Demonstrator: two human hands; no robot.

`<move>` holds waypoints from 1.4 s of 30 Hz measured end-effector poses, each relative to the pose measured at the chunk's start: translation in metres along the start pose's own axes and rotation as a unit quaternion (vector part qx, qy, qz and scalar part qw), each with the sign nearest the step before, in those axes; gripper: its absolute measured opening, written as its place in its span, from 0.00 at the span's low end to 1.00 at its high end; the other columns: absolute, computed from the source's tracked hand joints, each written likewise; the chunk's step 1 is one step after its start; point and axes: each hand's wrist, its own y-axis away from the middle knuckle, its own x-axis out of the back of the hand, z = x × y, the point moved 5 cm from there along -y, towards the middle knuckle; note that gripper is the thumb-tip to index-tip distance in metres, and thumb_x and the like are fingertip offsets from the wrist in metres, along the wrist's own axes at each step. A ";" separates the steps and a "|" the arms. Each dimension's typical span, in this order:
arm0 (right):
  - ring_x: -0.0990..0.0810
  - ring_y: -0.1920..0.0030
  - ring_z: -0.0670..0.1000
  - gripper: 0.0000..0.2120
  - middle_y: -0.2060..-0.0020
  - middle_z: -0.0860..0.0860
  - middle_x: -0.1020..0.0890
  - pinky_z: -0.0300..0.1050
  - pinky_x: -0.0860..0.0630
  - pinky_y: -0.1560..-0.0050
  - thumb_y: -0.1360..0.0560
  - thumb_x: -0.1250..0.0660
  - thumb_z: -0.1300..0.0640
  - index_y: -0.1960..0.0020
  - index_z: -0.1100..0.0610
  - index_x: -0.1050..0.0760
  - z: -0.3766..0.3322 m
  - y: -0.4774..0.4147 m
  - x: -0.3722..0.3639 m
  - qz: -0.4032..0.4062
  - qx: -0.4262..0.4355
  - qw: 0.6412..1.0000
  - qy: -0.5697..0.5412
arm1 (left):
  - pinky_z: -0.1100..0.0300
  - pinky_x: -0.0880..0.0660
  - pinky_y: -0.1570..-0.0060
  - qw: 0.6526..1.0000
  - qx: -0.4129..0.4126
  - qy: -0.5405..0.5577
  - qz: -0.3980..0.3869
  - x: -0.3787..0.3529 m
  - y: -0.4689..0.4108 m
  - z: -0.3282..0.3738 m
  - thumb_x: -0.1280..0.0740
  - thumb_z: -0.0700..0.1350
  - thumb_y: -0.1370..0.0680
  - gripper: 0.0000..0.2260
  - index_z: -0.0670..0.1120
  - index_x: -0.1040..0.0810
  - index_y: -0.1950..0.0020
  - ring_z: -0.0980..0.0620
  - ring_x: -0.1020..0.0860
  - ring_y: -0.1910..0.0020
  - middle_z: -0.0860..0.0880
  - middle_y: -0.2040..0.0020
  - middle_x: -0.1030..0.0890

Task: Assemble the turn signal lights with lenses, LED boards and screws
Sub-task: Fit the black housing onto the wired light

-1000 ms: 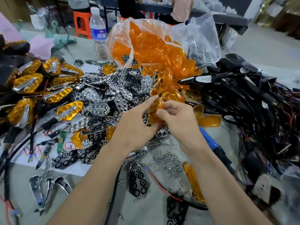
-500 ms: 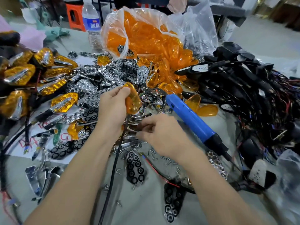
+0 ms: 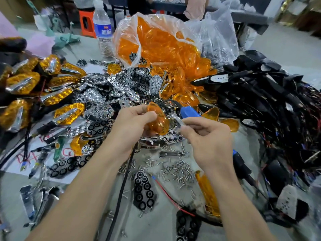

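My left hand [image 3: 132, 126] grips an orange lens [image 3: 159, 119] above the middle of the table, and a black cable [image 3: 121, 193] hangs down from under that hand. My right hand [image 3: 208, 138] pinches a small chrome piece [image 3: 178, 120] right beside the lens. A blue electric screwdriver [image 3: 188, 113] lies just behind my right hand. Loose screws [image 3: 177, 169] are scattered on the table below both hands. Chrome reflectors and black LED boards [image 3: 121, 91] are heaped behind the lens.
A clear bag of orange lenses [image 3: 165, 47] stands at the back centre, next to a water bottle [image 3: 102, 28]. Assembled orange lights [image 3: 34, 91] pile up at the left. Black housings with wires [image 3: 264, 101] fill the right. A black LED board [image 3: 143, 192] lies in front.
My left hand has kept the orange lens. My right hand reached down to the table, then rose beside the lens with a small chrome piece pinched in its fingers. The camera shifted.
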 end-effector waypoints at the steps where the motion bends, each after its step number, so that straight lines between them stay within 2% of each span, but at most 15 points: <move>1: 0.19 0.68 0.44 0.15 0.66 0.43 0.15 0.40 0.19 0.64 0.28 0.22 0.62 0.56 0.40 0.14 0.000 0.001 0.000 0.005 -0.004 0.999 -0.033 | 0.61 0.19 0.66 1.000 -0.001 0.007 -0.017 -0.002 0.000 -0.001 0.32 0.36 0.19 0.09 0.46 0.13 0.53 0.48 0.14 0.61 0.43 0.56 0.12; 4: 0.21 0.68 0.45 0.15 0.65 0.45 0.15 0.43 0.19 0.63 0.26 0.23 0.62 0.49 0.43 0.13 0.004 0.001 -0.004 -0.010 -0.020 0.997 -0.076 | 0.59 0.18 0.65 0.998 -0.006 0.024 -0.057 -0.010 0.002 -0.002 0.34 0.34 0.19 0.09 0.44 0.14 0.48 0.49 0.14 0.61 0.41 0.54 0.12; 6: 0.22 0.68 0.42 0.15 0.66 0.42 0.15 0.40 0.23 0.64 0.26 0.23 0.63 0.46 0.45 0.12 0.004 0.002 -0.009 -0.030 -0.019 0.997 -0.063 | 0.60 0.18 0.65 0.997 -0.008 0.028 -0.069 -0.013 0.003 -0.004 0.34 0.34 0.19 0.09 0.43 0.15 0.47 0.48 0.14 0.61 0.42 0.54 0.12; 8: 0.22 0.68 0.41 0.16 0.65 0.42 0.15 0.36 0.27 0.63 0.26 0.23 0.65 0.49 0.43 0.13 0.004 0.003 -0.013 -0.036 -0.013 0.998 -0.060 | 0.60 0.18 0.65 0.997 -0.009 0.023 -0.076 -0.014 0.004 -0.005 0.34 0.34 0.19 0.09 0.42 0.15 0.47 0.48 0.14 0.61 0.42 0.55 0.12; 11: 0.18 0.63 0.40 0.19 0.60 0.40 0.13 0.35 0.26 0.59 0.25 0.24 0.64 0.52 0.38 0.14 0.004 0.004 -0.014 -0.038 -0.008 0.997 -0.059 | 0.62 0.19 0.67 0.997 -0.008 0.023 -0.075 -0.016 0.006 -0.005 0.33 0.33 0.20 0.09 0.42 0.14 0.49 0.48 0.14 0.63 0.41 0.57 0.12; 17: 0.18 0.60 0.41 0.17 0.59 0.39 0.14 0.30 0.27 0.58 0.26 0.23 0.63 0.49 0.41 0.13 0.004 0.008 -0.013 0.016 0.036 0.999 -0.009 | 0.63 0.25 0.73 0.999 -0.025 0.000 -0.039 -0.018 0.009 -0.007 0.29 0.33 0.22 0.09 0.44 0.12 0.55 0.40 0.18 0.61 0.39 0.57 0.13; 19: 0.18 0.60 0.42 0.15 0.59 0.40 0.14 0.33 0.26 0.57 0.25 0.23 0.62 0.47 0.43 0.13 0.004 0.011 -0.014 0.017 0.033 0.999 -0.006 | 0.63 0.26 0.74 0.999 -0.040 0.002 -0.030 -0.018 0.010 -0.006 0.28 0.33 0.23 0.07 0.43 0.12 0.56 0.42 0.18 0.64 0.39 0.58 0.13; 21: 0.18 0.60 0.45 0.13 0.59 0.41 0.15 0.41 0.22 0.55 0.24 0.24 0.62 0.45 0.45 0.13 0.003 0.014 -0.016 0.020 0.044 0.999 0.014 | 0.64 0.28 0.76 0.998 -0.052 0.000 -0.020 -0.018 0.012 -0.005 0.28 0.32 0.24 0.07 0.41 0.12 0.55 0.48 0.17 0.67 0.41 0.60 0.13; 23: 0.19 0.60 0.46 0.12 0.58 0.43 0.16 0.50 0.19 0.52 0.23 0.25 0.61 0.43 0.47 0.13 -0.002 0.019 -0.018 0.032 0.081 0.994 0.070 | 0.65 0.29 0.77 0.998 -0.055 -0.015 -0.007 -0.019 0.012 -0.005 0.29 0.30 0.23 0.08 0.40 0.13 0.54 0.51 0.18 0.69 0.42 0.61 0.13; 25: 0.19 0.60 0.47 0.12 0.58 0.43 0.17 0.55 0.20 0.53 0.23 0.25 0.60 0.42 0.48 0.13 -0.007 0.023 -0.019 0.044 0.107 0.987 0.115 | 0.65 0.30 0.78 0.998 -0.054 -0.023 0.000 -0.019 0.013 -0.005 0.29 0.30 0.23 0.08 0.41 0.13 0.54 0.52 0.19 0.70 0.43 0.62 0.13; 27: 0.19 0.60 0.48 0.12 0.58 0.44 0.17 0.56 0.20 0.54 0.23 0.25 0.60 0.41 0.48 0.13 -0.007 0.023 -0.019 0.045 0.110 0.986 0.118 | 0.65 0.30 0.78 0.999 -0.049 -0.013 0.001 -0.018 0.012 -0.005 0.30 0.30 0.23 0.09 0.41 0.13 0.56 0.52 0.21 0.71 0.42 0.63 0.13; 30: 0.19 0.59 0.47 0.13 0.58 0.44 0.16 0.54 0.20 0.52 0.23 0.25 0.60 0.41 0.47 0.14 -0.007 0.023 -0.021 0.035 0.095 0.990 0.100 | 0.63 0.28 0.76 0.999 -0.025 0.040 0.000 -0.017 0.012 -0.008 0.27 0.35 0.24 0.05 0.39 0.12 0.59 0.45 0.22 0.68 0.38 0.61 0.14; 33: 0.19 0.57 0.45 0.13 0.58 0.43 0.15 0.50 0.20 0.50 0.23 0.25 0.60 0.42 0.46 0.13 -0.005 0.024 -0.024 0.030 0.081 0.993 0.078 | 0.63 0.27 0.73 0.997 -0.008 0.066 0.024 -0.019 0.012 -0.011 0.23 0.42 0.26 0.04 0.44 0.11 0.61 0.48 0.22 0.69 0.43 0.64 0.15; 37: 0.18 0.57 0.45 0.12 0.58 0.43 0.15 0.47 0.19 0.51 0.23 0.24 0.59 0.42 0.47 0.13 -0.004 0.027 -0.029 0.038 0.085 0.993 0.070 | 0.65 0.27 0.74 0.995 0.014 0.097 0.037 -0.020 0.011 -0.013 0.24 0.39 0.27 0.07 0.46 0.12 0.65 0.53 0.23 0.72 0.44 0.66 0.16; 42: 0.17 0.56 0.46 0.12 0.56 0.44 0.14 0.51 0.18 0.50 0.22 0.26 0.59 0.40 0.49 0.14 -0.002 0.029 -0.033 0.040 0.093 0.992 0.079 | 0.64 0.24 0.72 0.994 0.003 0.093 0.057 -0.020 0.012 -0.011 0.24 0.37 0.25 0.10 0.47 0.12 0.66 0.54 0.20 0.70 0.45 0.65 0.15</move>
